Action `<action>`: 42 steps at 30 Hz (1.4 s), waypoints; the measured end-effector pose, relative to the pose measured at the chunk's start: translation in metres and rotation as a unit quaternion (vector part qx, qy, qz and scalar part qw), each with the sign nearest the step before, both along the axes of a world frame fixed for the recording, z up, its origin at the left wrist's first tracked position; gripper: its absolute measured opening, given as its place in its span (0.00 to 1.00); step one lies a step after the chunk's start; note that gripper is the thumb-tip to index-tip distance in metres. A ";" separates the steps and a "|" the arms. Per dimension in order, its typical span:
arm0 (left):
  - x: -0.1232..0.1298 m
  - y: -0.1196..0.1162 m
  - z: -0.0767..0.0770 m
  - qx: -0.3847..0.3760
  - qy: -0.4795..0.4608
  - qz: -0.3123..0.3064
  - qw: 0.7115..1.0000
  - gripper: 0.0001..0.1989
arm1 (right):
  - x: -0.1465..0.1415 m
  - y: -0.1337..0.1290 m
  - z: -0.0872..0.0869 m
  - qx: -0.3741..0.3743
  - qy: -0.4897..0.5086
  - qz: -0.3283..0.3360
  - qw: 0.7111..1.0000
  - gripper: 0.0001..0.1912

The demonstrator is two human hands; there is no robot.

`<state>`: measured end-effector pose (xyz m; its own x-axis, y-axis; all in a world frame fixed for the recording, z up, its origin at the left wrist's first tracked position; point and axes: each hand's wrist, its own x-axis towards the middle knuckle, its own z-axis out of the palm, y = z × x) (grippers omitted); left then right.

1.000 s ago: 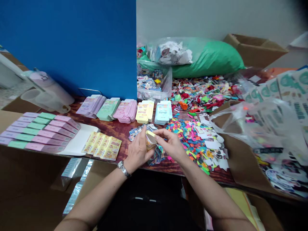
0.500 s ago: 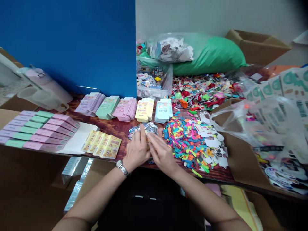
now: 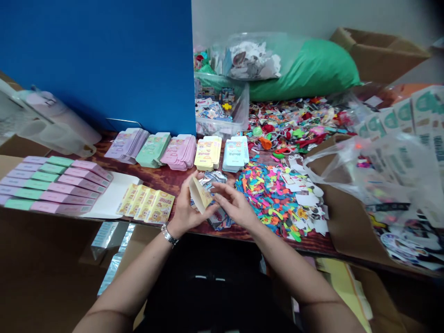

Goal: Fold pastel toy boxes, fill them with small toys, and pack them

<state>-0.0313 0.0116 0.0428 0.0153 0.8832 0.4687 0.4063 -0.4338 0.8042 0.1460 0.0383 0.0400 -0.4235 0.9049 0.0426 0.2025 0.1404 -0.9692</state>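
Note:
My left hand (image 3: pixel 185 210) grips a small yellow box (image 3: pixel 200 194), tilted, with its pale inner side showing at the top. Close to the box's right side is my right hand (image 3: pixel 236 203), its fingers loosely stretched out and slightly bent; whether the fingertips touch the box is unclear. Beneath both hands lies a pile of small printed packets (image 3: pixel 220 221), partly covered by them. Left of my left hand, several yellow boxes (image 3: pixel 157 206) overlap in a row. Behind the hands are a stack of flat yellow boxes (image 3: pixel 207 155) and a stack of flat blue boxes (image 3: pixel 235 155).
Purple, green and pink boxes (image 3: pixel 74 196) stand in rows on the left. Flat pink cartons (image 3: pixel 178 150) are stacked behind. A heap of small colourful pieces (image 3: pixel 265 199) spreads to the right, beside white cutouts (image 3: pixel 308 201) and a cardboard box (image 3: pixel 350 231). A blue panel (image 3: pixel 104 60) rises behind.
My hands have moved apart from their pressed-together position. The yellow box, mostly hidden between them before, now shows open in my left hand, and my right hand has come off to the right.

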 end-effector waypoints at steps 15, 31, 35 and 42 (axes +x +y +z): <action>-0.012 -0.003 -0.010 -0.109 0.054 0.036 0.992 0.41 | 0.046 -0.008 -0.024 0.182 -0.246 -0.007 0.952 0.12; 0.005 -0.006 -0.028 0.017 0.319 0.063 0.946 0.32 | 0.043 0.006 0.044 0.422 -0.217 -0.112 0.873 0.14; 0.010 -0.002 -0.031 0.023 0.293 0.053 0.954 0.33 | 0.055 0.009 0.051 0.389 -0.209 -0.157 0.883 0.12; 0.029 0.004 -0.022 0.032 0.231 0.028 0.972 0.33 | 0.046 -0.006 0.043 0.336 -0.177 -0.084 0.921 0.15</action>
